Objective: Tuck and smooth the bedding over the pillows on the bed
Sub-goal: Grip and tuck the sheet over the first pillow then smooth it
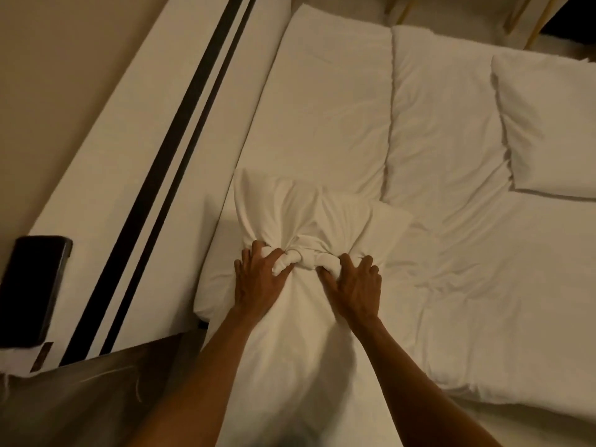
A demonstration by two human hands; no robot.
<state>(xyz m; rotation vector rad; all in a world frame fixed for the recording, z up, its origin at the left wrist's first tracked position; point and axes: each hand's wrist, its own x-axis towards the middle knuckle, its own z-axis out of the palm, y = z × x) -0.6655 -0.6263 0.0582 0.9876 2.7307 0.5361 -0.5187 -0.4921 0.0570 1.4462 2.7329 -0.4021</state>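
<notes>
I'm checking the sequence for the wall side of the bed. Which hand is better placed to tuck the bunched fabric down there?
Probably the left hand: it grips the bunched fabric on the headboard side, while the right hand holds the opposite end.

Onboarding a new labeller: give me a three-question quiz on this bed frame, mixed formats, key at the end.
1. True or false: both hands are closed on the knotted white bundle of bedding.
2. Multiple choice: where does the separate pillow lie? A) under the left hand B) at the right edge of the view, apart from both hands C) on the bedside table
3. Short answer: what dark object sits at the left edge of the view?

Key
1. True: the left hand has a grip on one end of the knot, the right hand on the other.
2. B
3. A black rectangular item on the bedside table; its type is unclear.
</notes>
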